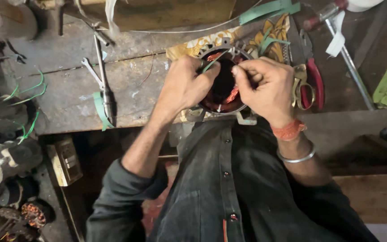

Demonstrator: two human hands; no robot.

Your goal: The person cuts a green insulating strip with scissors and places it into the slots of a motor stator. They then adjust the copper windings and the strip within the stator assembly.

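Hands meet over a round motor stator with copper windings, sitting at the near edge of a worn wooden workbench. Left hand pinches a green insulation strip between its fingers; right hand has fingers curled together at the stator's rim. Red-handled scissors lie just right.

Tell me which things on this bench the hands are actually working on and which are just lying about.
In use: left hand, right hand, motor stator with copper windings, green insulation strip.

Lying about: red-handled pliers, scissors, spanner, screwdriver, spare stators at left.
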